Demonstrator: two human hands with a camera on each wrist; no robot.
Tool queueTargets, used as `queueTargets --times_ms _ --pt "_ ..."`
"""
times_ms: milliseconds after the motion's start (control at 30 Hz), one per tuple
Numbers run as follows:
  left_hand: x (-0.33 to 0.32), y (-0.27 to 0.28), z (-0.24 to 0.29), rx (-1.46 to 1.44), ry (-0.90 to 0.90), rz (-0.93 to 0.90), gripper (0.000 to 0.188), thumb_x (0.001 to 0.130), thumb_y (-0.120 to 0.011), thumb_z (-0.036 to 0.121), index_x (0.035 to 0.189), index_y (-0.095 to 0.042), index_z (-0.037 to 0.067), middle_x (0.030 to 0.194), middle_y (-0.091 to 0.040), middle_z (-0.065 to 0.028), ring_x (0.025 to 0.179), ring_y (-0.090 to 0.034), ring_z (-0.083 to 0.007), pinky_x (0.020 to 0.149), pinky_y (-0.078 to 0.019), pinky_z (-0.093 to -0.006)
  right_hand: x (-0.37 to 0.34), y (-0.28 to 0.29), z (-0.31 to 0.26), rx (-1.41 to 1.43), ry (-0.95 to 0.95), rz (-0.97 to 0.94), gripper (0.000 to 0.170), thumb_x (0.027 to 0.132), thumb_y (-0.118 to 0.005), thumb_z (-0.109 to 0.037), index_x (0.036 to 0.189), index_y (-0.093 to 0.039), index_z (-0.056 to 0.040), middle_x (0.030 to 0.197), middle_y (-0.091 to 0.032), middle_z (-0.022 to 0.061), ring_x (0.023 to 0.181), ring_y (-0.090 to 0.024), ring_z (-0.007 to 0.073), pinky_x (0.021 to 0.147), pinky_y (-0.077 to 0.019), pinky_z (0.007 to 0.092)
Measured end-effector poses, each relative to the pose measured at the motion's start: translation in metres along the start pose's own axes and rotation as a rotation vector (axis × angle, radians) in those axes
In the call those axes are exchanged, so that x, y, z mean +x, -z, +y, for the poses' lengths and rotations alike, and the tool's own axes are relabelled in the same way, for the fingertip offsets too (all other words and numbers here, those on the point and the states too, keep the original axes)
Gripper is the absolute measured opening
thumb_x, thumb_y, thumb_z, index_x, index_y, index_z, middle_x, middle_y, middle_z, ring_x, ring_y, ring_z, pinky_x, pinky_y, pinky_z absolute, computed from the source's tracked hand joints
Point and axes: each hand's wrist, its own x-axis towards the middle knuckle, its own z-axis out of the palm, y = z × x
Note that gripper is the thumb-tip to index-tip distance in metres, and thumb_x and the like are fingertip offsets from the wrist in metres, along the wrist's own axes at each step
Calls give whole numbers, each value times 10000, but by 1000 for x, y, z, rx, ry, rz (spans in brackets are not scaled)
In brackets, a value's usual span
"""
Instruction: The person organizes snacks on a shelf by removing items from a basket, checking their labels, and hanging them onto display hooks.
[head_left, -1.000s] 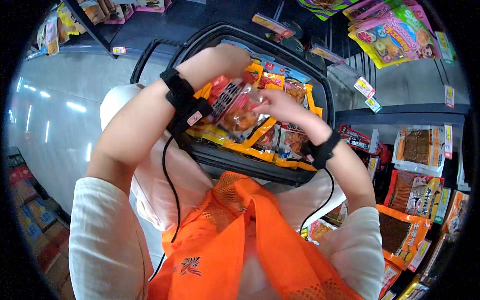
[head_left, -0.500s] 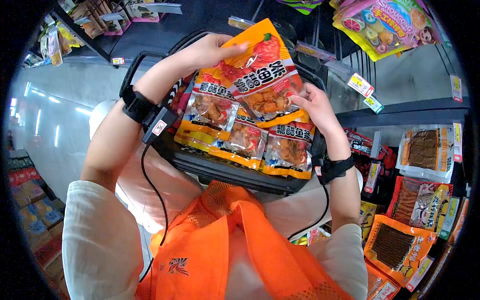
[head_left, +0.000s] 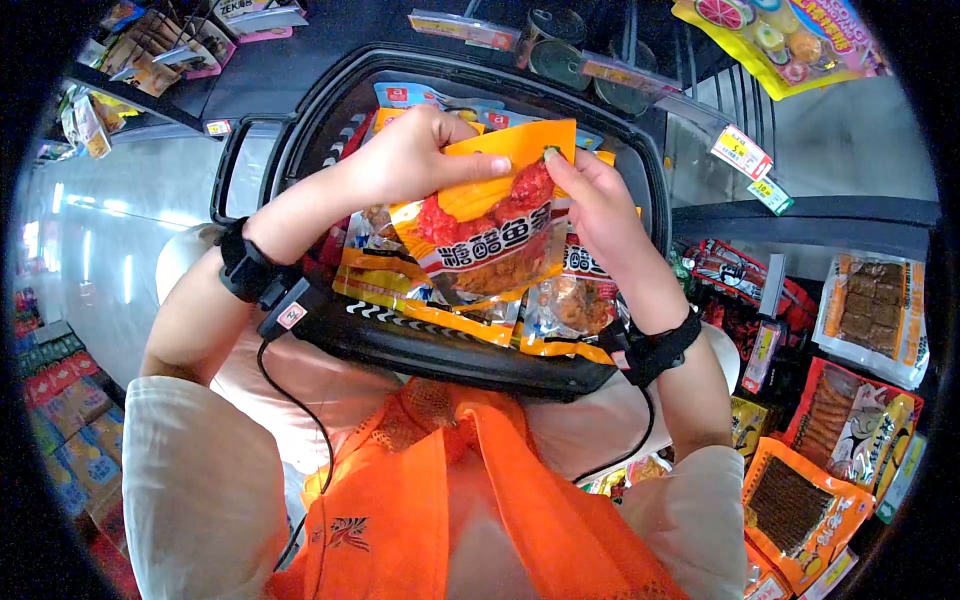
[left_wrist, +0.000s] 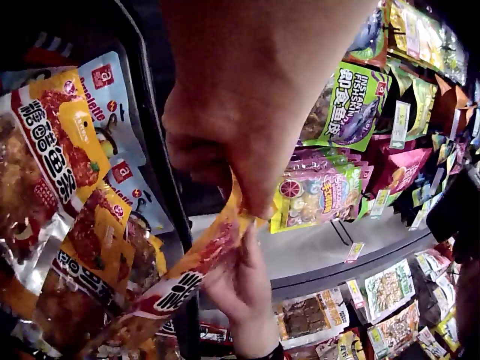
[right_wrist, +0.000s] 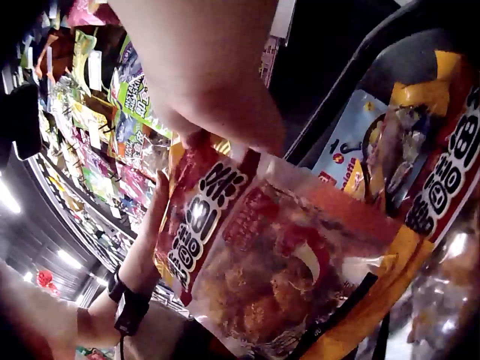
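Both hands pinch the top of an orange snack bag point(head_left: 490, 240) with red pictures and a clear lower part, held above a black basket point(head_left: 440, 345). My left hand point(head_left: 420, 150) grips its upper left side, thumb across the orange front. On the upper right corner, my right hand point(head_left: 605, 215) has its thumb on the front. The left wrist view shows the bag point(left_wrist: 180, 281) edge-on between the left hand point(left_wrist: 232, 127) and right hand point(left_wrist: 244, 289). In the right wrist view the bag's point(right_wrist: 262, 270) clear front faces the camera below the right hand point(right_wrist: 217, 97).
Similar orange bags point(head_left: 570, 305) and light blue packets point(left_wrist: 112, 97) lie in the basket. Hanging packets point(head_left: 785, 40) and price tags point(head_left: 742, 152) are at the upper right. Brown and red snack packs point(head_left: 835, 415) fill the right-hand shelf. Glass jars point(head_left: 553, 48) stand behind the basket.
From inside the basket the hands brought up the bag, first tilted and facing up. Since then it has come lower and the left hand's grip has moved further across its top.
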Motion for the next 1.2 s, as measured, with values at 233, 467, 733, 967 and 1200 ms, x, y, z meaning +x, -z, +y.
queueTargets --times_ms 233,467,733,967,1200 --pt "2 16 -6 -520 -58 30 251 820 -599 297 723 -613 66 608 -533 58 551 -441 7 498 -359 -157 6 -4 -14 306 85 103 264 880 -476 -238 1021 -551 -28 948 -607 48 822 -588 130 748 -448 242" --pt "3 21 -1 -611 83 53 212 809 -605 283 823 -547 79 707 -530 56 603 -457 -26 551 -373 -175 3 17 -15 314 210 141 233 875 -474 -153 1028 -555 3 1011 -597 76 951 -546 154 880 -373 287" --pt "7 15 -20 -480 101 -1 210 888 -482 239 974 -578 74 832 -595 42 654 -507 -20 590 -410 -159 3 29 -9 414 144 185 267 899 -435 -202 1089 -493 -24 1104 -542 98 1043 -509 196 919 -375 384" --pt "5 14 -19 -703 102 78 190 886 -486 229 952 -579 77 832 -600 29 621 -504 -11 592 -432 -181 5 17 -5 208 130 91 299 873 -490 -158 1131 -471 -7 1103 -545 77 1008 -521 158 881 -394 310" --pt "4 0 -14 -426 170 10 203 854 -552 223 910 -612 37 816 -614 6 734 -535 -45 657 -429 -217 11 14 6 285 238 219 225 812 -573 -78 1025 -557 -9 1021 -594 56 925 -555 136 843 -406 270"
